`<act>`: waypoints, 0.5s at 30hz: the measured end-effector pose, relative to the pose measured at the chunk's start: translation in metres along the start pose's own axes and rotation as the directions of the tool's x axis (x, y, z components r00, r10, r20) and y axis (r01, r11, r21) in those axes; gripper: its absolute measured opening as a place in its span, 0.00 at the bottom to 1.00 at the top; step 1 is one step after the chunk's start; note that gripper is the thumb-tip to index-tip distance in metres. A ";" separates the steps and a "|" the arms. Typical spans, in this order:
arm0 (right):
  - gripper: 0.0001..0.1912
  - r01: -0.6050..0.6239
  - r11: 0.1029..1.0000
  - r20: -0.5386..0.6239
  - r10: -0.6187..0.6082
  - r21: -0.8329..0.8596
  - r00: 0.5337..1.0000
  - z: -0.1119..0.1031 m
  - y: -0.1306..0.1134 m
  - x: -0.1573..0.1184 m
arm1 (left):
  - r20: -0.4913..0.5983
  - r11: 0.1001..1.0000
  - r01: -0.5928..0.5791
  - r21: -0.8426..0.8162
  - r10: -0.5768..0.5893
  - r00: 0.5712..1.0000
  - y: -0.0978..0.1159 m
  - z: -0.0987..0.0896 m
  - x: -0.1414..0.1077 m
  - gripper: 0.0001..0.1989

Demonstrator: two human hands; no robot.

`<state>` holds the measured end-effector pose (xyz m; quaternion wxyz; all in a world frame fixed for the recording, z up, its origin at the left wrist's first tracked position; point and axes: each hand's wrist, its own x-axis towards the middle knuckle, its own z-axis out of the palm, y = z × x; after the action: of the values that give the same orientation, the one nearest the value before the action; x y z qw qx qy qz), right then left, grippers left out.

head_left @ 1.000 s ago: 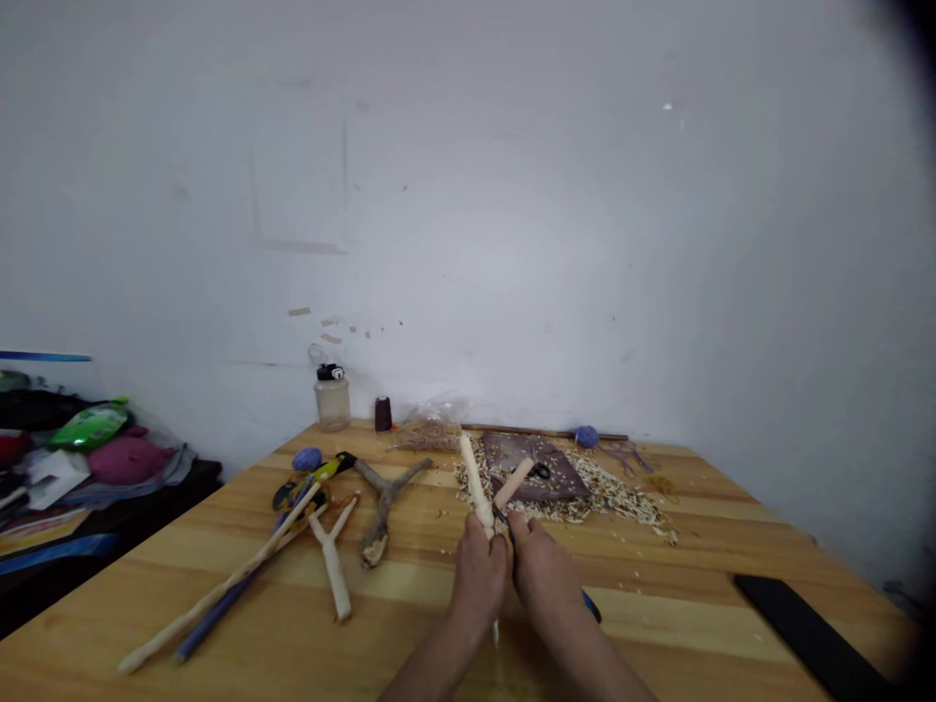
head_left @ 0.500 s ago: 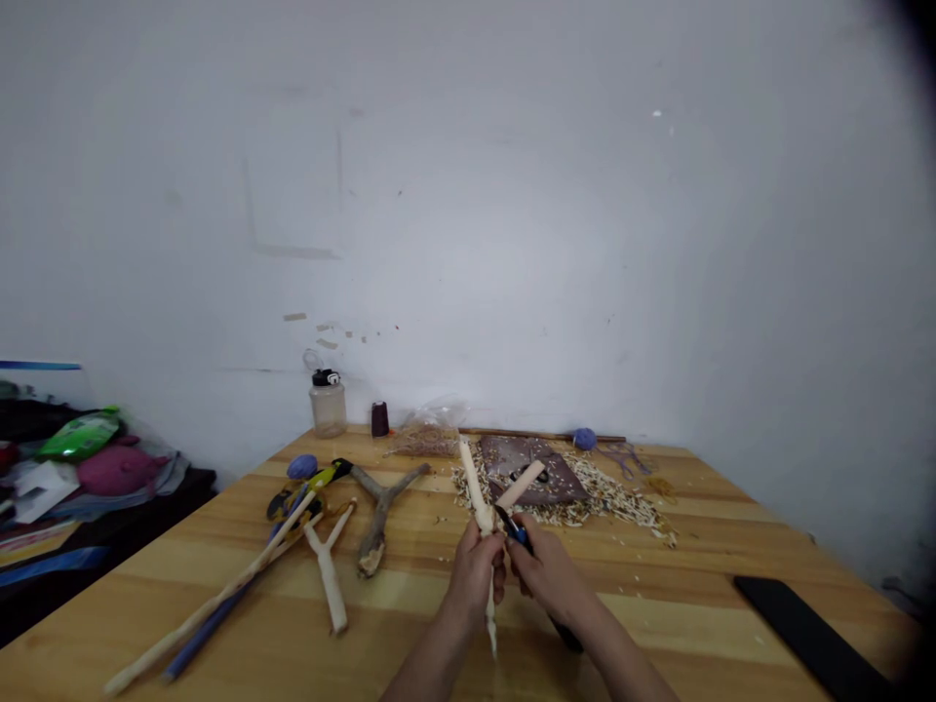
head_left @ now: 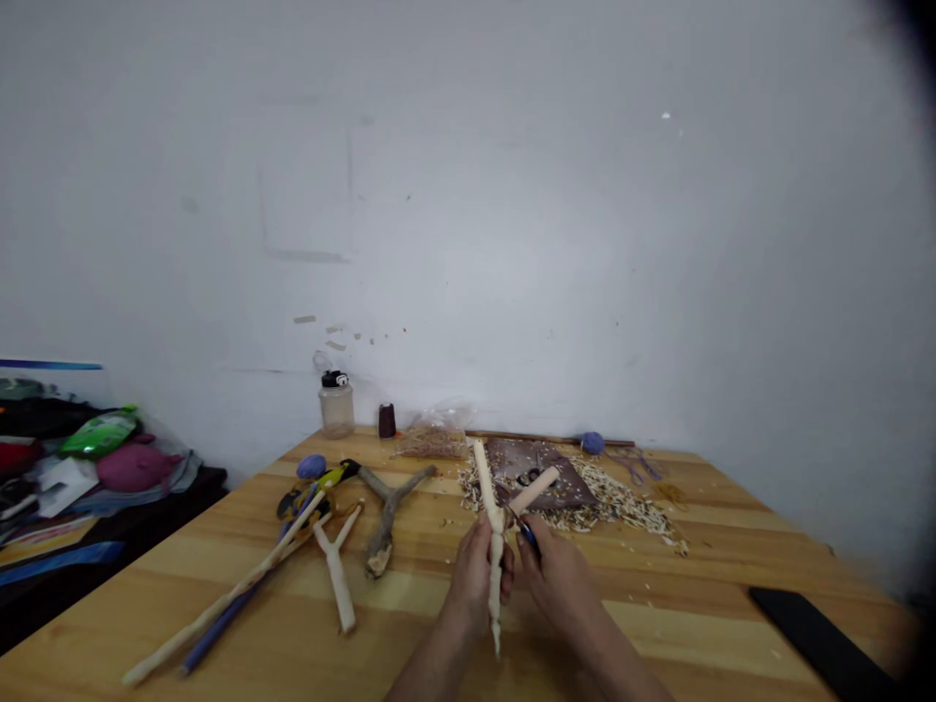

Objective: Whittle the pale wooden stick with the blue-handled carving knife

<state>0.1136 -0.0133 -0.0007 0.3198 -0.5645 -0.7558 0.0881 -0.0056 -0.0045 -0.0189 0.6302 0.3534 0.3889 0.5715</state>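
Observation:
My left hand (head_left: 472, 573) is closed around the lower part of a peeled, pale forked stick (head_left: 484, 480). The stick stands roughly upright, its two prongs spread away from me and its thin, knobbly end pointing down toward me. In my right hand (head_left: 554, 567) is a knife (head_left: 527, 533) with a dark, partly blue handle, mostly hidden by the fingers. Its dark blade lies close to the base of the right prong; whether it touches the wood I cannot tell. Wood shavings (head_left: 633, 504) lie scattered behind my hands, around and on a dark brownish-purple sheet (head_left: 574, 487).
To the left lie a peeled forked stick (head_left: 337, 577), a bark-covered fork (head_left: 385, 512), long sticks (head_left: 219, 614) and yellow-black pruning shears (head_left: 332, 478). Behind stand a bottle (head_left: 337, 408), a thread spool (head_left: 387, 421) and a plastic bag (head_left: 437, 434). A black flat object (head_left: 811, 634) lies right.
My right hand with the knife has drawn slightly away from my left hand and the fork's crotch. The forked stick has turned a little. The whole view has shifted slightly.

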 end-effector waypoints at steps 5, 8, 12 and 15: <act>0.14 -0.004 0.997 -0.001 0.004 0.073 1.000 0.001 0.003 0.001 | 0.071 0.981 0.118 -0.153 -0.108 0.992 0.009 -0.004 0.001 0.21; 0.14 0.004 0.996 0.000 -0.004 0.094 1.000 0.000 0.003 0.000 | 0.116 0.967 0.160 -0.198 -0.139 0.983 0.012 -0.006 0.002 0.20; 0.13 0.001 0.993 0.007 -0.002 0.115 1.000 0.002 0.001 0.000 | 0.138 0.965 0.139 -0.222 -0.111 0.984 0.014 -0.006 0.001 0.19; 0.13 -0.024 0.992 0.027 0.021 0.124 0.999 0.005 0.000 0.000 | 0.122 0.971 0.100 -0.217 -0.075 0.990 0.014 -0.005 0.000 0.20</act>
<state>0.1110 -0.0123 -0.0044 0.3435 -0.5508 -0.7466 0.1460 -0.0160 -0.0030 -0.0085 0.7113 0.2949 0.3014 0.5623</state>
